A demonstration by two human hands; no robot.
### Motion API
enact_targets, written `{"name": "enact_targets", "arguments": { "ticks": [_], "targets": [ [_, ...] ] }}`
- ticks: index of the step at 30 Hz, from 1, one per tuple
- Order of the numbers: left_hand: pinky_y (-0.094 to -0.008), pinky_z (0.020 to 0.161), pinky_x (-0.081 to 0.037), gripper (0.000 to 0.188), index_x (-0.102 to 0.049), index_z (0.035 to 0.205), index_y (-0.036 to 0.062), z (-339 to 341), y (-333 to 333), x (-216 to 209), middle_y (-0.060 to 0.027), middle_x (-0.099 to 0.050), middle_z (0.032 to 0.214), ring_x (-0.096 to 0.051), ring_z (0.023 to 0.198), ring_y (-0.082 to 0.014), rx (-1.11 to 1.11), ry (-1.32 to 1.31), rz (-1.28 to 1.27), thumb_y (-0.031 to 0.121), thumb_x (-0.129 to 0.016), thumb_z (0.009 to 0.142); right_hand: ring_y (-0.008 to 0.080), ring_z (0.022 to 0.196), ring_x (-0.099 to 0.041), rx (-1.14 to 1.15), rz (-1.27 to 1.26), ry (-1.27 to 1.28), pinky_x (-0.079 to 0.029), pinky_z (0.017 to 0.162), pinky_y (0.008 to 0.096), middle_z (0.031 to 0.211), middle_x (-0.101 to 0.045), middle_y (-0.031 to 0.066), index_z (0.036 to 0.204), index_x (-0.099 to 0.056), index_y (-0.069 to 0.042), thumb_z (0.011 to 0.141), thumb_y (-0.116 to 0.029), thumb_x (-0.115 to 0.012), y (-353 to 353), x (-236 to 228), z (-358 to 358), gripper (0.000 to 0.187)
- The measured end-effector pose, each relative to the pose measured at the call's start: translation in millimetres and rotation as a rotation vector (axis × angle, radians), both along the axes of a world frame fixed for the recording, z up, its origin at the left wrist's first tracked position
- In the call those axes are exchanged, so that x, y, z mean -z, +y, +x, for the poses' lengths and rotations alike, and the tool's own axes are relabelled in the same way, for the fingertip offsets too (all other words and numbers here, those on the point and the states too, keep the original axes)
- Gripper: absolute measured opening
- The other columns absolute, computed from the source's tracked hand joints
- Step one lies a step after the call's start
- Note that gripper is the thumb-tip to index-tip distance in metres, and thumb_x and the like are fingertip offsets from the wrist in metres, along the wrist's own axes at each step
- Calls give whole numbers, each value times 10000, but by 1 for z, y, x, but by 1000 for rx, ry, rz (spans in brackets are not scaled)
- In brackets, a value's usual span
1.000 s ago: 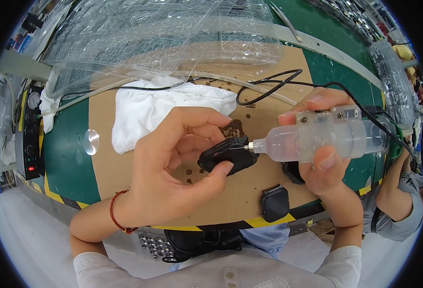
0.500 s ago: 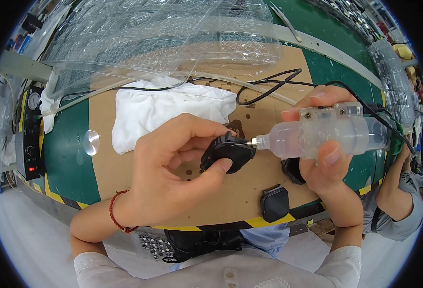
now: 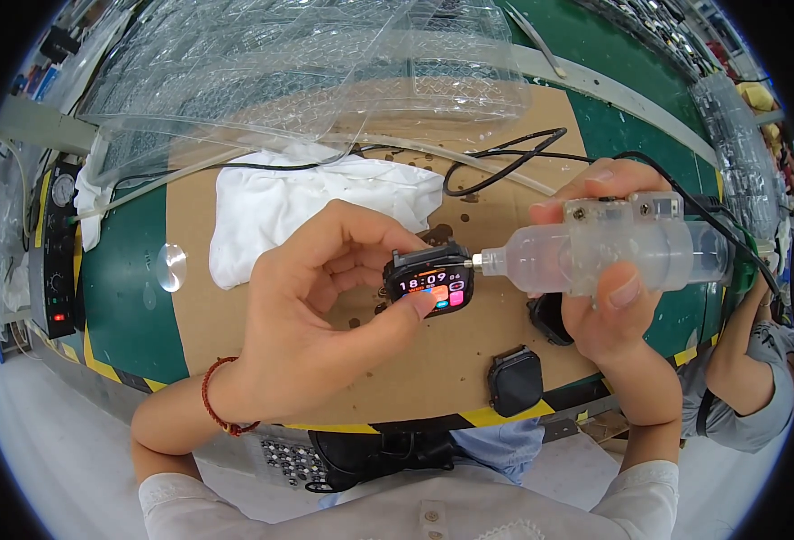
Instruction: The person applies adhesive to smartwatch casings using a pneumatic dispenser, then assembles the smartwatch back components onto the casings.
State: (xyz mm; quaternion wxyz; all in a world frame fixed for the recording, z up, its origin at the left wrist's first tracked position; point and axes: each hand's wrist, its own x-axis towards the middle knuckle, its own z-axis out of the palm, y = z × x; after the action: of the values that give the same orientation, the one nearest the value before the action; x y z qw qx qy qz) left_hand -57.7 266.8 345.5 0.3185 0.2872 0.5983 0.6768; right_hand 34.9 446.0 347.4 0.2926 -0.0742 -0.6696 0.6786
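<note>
Between the thumb and fingers of my left hand (image 3: 325, 306) is a black square smartwatch case (image 3: 415, 268) without a strap, its screen lit with coloured icons. My right hand (image 3: 618, 261) is closed round a translucent glue-dispensing syringe (image 3: 550, 259), held level. Its metal needle tip points left at the watch case's right edge; whether it touches cannot be made out. Below the syringe lies another dark watch case (image 3: 550, 319), partly hidden by my right hand. A further black watch case (image 3: 515, 381) rests near the table's front edge.
A folded white cloth (image 3: 307, 202) lies on the brown cardboard (image 3: 433, 378). Clear plastic trays (image 3: 307, 72) are piled behind. A black cable (image 3: 527, 142) loops toward the syringe. At left stands a black dispenser controller (image 3: 55, 252); a co-worker's arm (image 3: 744, 360) shows at right.
The watch case in my left hand has tilted so its face turns toward me, and its dark screen is now lit. The syringe has hardly moved.
</note>
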Motion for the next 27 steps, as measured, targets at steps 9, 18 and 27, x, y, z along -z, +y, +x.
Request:
{"name": "enact_targets", "arguments": {
  "ticks": [9, 18, 27],
  "targets": [
    [-234, 784, -446, 372, -475, 1030, -10, 3, 0, -3, -78, -548, 979, -548, 891, -101, -24, -28, 8, -36, -647, 702, 166, 690, -569, 18, -34, 6, -498, 415, 243, 861, -510, 129, 1051, -393, -17, 672, -498, -669, -2, 0, -2, 671],
    [-241, 825, -431, 427, -495, 1109, -23, 1, 0, -4, -67, -541, 1021, -527, 948, -107, 43, 62, -36, -58, -616, 702, 171, 684, -572, -1, -23, -19, -500, 414, 247, 861, -512, 133, 1056, -387, -20, 675, -515, -663, -1, 0, 0, 682],
    [-233, 810, -427, 369, -532, 1070, -40, -2, -2, -2, -70, -533, 1026, -535, 937, -106, 80, 68, -49, -54, -613, 710, 173, 734, -569, 7, -1, -6, -506, 421, 251, 864, -515, 129, 1030, -411, -13, 666, -497, -673, 0, 2, 1, 660]
  ]
}}
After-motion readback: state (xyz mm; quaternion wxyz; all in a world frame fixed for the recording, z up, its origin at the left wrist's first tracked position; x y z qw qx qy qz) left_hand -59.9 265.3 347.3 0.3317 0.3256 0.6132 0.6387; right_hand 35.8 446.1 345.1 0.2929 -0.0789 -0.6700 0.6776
